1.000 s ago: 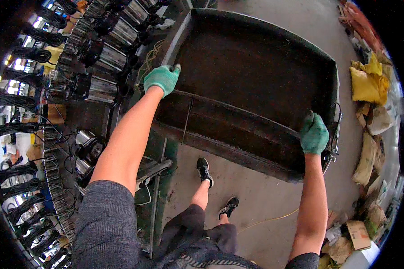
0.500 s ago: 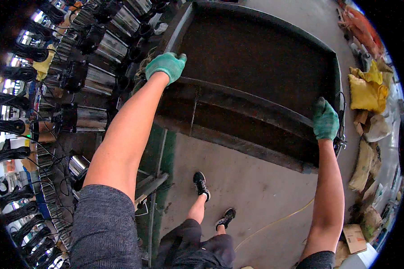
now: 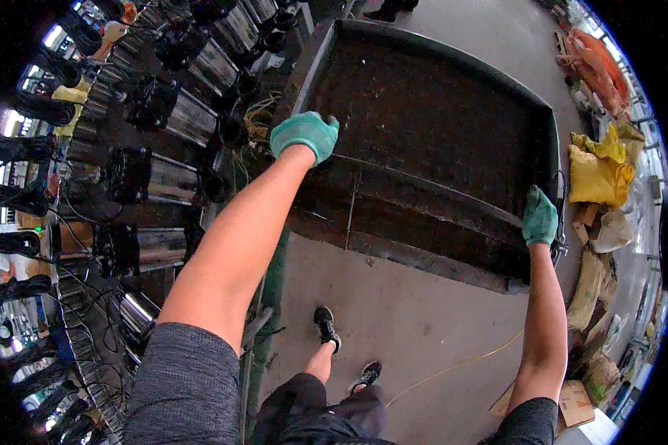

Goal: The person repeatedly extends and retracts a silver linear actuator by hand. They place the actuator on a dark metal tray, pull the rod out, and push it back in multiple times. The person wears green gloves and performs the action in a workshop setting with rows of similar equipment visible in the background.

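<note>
A large dark metal cart with a raised rim stands in front of me, its flat bed dusty and specked. A bar crosses its near side, with a lower ledge below it. My left hand, in a green glove, closes on the cart's left edge where the bar meets it; the thumb points toward the bed. On the right, my gloved right hand is wrapped round the right end of the bar. Both arms are stretched forward. The palms and undersides of the fingers are hidden.
Rows of steel cylinders with black ends and coiled black cables line the left. Yellow sacks, a red bundle and cardboard lie along the right. A thin yellow hose crosses the floor. Another person's shoe shows beyond the cart.
Cylinders and sacks have slid toward me in the picture, as the cart and I advance past them. Both hands keep their hold. Another person's dark shoes have come into sight at the top.
</note>
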Demonstrator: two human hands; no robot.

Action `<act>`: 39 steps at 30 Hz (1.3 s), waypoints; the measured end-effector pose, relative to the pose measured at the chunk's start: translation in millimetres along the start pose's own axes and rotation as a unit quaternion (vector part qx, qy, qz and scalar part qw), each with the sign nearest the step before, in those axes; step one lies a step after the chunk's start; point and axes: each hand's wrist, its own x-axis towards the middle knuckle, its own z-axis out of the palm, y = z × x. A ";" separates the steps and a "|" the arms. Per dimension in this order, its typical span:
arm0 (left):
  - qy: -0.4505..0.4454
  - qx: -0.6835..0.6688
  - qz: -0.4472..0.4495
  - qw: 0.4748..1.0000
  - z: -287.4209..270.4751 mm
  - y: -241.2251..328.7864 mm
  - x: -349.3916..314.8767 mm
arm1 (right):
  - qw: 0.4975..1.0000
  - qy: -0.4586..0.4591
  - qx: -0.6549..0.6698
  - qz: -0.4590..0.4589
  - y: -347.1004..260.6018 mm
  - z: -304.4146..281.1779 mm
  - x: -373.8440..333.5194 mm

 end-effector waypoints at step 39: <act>0.065 -0.073 -0.003 0.995 -40.4 23.0 -27.8 | 0.995 -0.089 -0.030 -0.034 -27.0 -38.1 11.3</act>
